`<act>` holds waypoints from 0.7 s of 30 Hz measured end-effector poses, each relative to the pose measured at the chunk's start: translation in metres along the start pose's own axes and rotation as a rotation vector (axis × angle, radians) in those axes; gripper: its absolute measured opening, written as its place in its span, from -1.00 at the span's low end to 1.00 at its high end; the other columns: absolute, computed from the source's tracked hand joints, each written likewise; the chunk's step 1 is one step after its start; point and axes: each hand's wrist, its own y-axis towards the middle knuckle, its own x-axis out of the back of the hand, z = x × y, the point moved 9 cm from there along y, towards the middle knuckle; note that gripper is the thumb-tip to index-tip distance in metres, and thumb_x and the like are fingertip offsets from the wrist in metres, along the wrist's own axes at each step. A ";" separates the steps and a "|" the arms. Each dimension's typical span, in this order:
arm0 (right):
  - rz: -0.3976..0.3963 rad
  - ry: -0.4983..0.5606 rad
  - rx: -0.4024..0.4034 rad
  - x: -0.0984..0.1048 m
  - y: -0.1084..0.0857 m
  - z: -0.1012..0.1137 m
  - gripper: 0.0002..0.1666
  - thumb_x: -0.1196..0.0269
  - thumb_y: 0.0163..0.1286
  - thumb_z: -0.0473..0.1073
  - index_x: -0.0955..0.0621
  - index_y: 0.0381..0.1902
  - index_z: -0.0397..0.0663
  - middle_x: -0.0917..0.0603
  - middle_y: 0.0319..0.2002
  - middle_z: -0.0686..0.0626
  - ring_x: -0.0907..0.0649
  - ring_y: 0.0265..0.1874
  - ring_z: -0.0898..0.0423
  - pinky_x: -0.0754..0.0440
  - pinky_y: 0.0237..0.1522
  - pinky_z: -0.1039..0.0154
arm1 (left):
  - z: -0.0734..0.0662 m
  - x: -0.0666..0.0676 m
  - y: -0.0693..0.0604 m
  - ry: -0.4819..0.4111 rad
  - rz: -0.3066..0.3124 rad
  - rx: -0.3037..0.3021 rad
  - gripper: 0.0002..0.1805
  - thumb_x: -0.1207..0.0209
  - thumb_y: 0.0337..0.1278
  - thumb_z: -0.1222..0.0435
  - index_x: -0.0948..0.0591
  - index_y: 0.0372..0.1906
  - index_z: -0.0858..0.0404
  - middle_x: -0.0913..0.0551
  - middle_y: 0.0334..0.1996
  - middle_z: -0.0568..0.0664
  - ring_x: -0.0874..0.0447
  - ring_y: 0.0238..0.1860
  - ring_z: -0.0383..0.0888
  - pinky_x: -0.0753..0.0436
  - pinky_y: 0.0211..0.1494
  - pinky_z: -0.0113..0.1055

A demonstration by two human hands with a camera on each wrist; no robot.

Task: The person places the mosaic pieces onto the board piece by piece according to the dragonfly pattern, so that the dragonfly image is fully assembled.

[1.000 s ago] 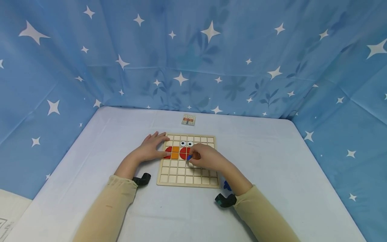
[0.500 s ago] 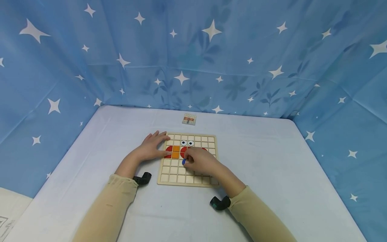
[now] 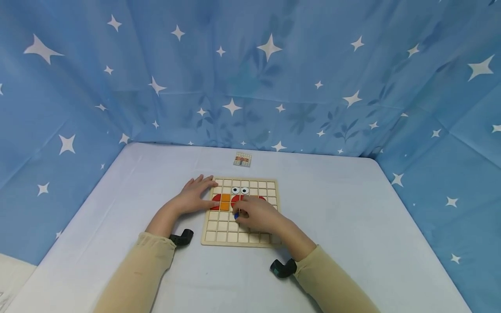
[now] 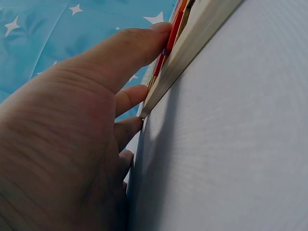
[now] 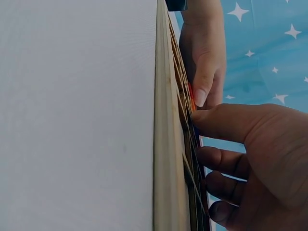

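A square wooden grid board (image 3: 222, 238) lies on the table. My left hand (image 3: 192, 198) rests on its left edge, thumb on a red piece (image 3: 215, 199) and fingers spread along the upper corner. Over the middle of the grid my right hand (image 3: 256, 214) pinches a small blue piece (image 3: 236, 215), just below a red round shape (image 3: 234, 201). Orange squares (image 3: 225, 202) sit next to the left red piece, and two eye pieces (image 3: 240, 191) above. The right hand covers part of the grid. In the right wrist view, the thumb (image 5: 219, 120) touches or nearly touches the board's surface.
A small pattern card (image 3: 242, 159) lies behind the board on the white table (image 3: 328, 195). Black wrist cameras (image 3: 283, 268) stick out from both sleeves. A blue starry curtain (image 3: 250, 78) surrounds the table's back and sides.
My right hand has shifted left and slightly toward me across the grid, carrying the blue piece. Its forearm now hides another blue piece seen earlier beside the board. The left hand has stayed in place.
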 end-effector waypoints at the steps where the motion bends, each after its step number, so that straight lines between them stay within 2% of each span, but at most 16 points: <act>1: 0.003 0.000 -0.001 0.000 0.000 0.000 -0.82 -0.27 0.39 0.03 -0.64 -0.06 0.31 -0.56 -0.24 0.23 -0.52 -0.31 0.25 -0.57 -0.20 0.33 | 0.000 0.000 -0.001 -0.004 -0.002 -0.001 -0.24 -0.29 0.12 -0.15 -0.40 0.39 0.04 -0.12 0.57 0.06 0.18 0.61 0.18 0.24 0.62 0.13; 5: 0.003 0.014 -0.009 0.004 -0.004 0.000 -0.80 -0.26 0.40 0.02 -0.64 -0.05 0.26 -0.59 -0.19 0.22 -0.55 -0.25 0.24 -0.60 -0.13 0.28 | -0.001 0.000 -0.002 -0.012 -0.016 -0.012 -0.23 -0.30 0.11 -0.15 -0.41 0.38 0.05 -0.13 0.56 0.08 0.17 0.60 0.20 0.22 0.62 0.15; 11: -0.061 0.042 -0.020 0.031 -0.020 -0.014 -0.88 -0.26 0.40 0.00 -0.67 -0.17 0.18 -0.59 -0.28 0.19 -0.51 -0.33 0.23 -0.57 -0.23 0.29 | -0.002 0.000 -0.001 -0.017 -0.014 -0.010 -0.22 -0.30 0.10 -0.17 -0.41 0.38 0.04 -0.12 0.57 0.07 0.18 0.60 0.19 0.23 0.62 0.14; 15: -0.104 0.103 -0.069 0.049 -0.040 -0.037 -0.91 -0.27 0.41 -0.01 -0.67 -0.21 0.18 -0.60 -0.24 0.18 -0.53 -0.27 0.21 -0.60 -0.14 0.23 | -0.004 0.002 -0.003 -0.015 -0.017 -0.010 -0.23 -0.31 0.10 -0.15 -0.41 0.38 0.06 -0.12 0.56 0.09 0.18 0.60 0.21 0.24 0.62 0.15; 21: -0.146 0.143 -0.126 0.064 -0.080 -0.079 -0.90 -0.26 0.42 -0.04 -0.67 -0.17 0.14 -0.59 -0.23 0.18 -0.54 -0.26 0.15 -0.55 -0.25 0.26 | -0.001 -0.001 -0.003 -0.017 -0.003 0.001 -0.21 -0.29 0.11 -0.17 -0.39 0.39 0.05 -0.10 0.57 0.09 0.20 0.60 0.20 0.26 0.62 0.13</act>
